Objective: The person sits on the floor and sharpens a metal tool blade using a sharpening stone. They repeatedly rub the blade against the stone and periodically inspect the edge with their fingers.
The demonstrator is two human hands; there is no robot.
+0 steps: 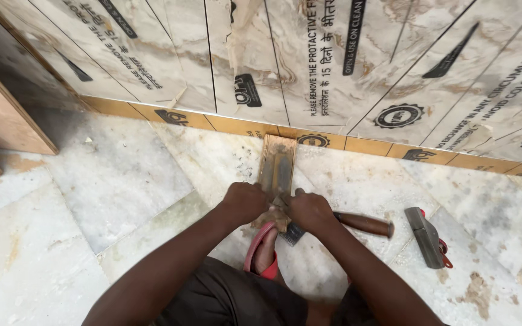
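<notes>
1. A small rectangular wooden block (pixel 277 166) is seen flat on the marble floor (pixel 116 181), its long axis running straight away from the person toward the wall, its far end just short of the yellow skirting strip (pixel 243 125).

2. The block lies directly ahead of both hands, its near end met by the knuckles. The left hand (pixel 244 202) is placed at the near left corner, the right hand (pixel 310 210) at the near right corner; neither hand is clearly nearer.

3. The left hand's fingers are curled together into a closed fist at the block's near end; what is clamped inside cannot be told.

4. The right hand's fingers are closed around a tool with a brown wooden handle (pixel 365 224), which projects to the right, across the block's axis. A dark, flat metal end (pixel 292 234) is seen below the hand.

5. A foot in a red sandal (pixel 262 253) is seen just beneath the hands.

6. A small metal hand plane (pixel 427 236) with a red part lies on the floor well to the right, apart from the handle.

7. The floor is pale, stained marble, dusted with debris near the block.

8. The wall is clad in marbled panels (pixel 333 60) under printed protective film; brown boards (pixel 1 121) lean at the left.
</notes>
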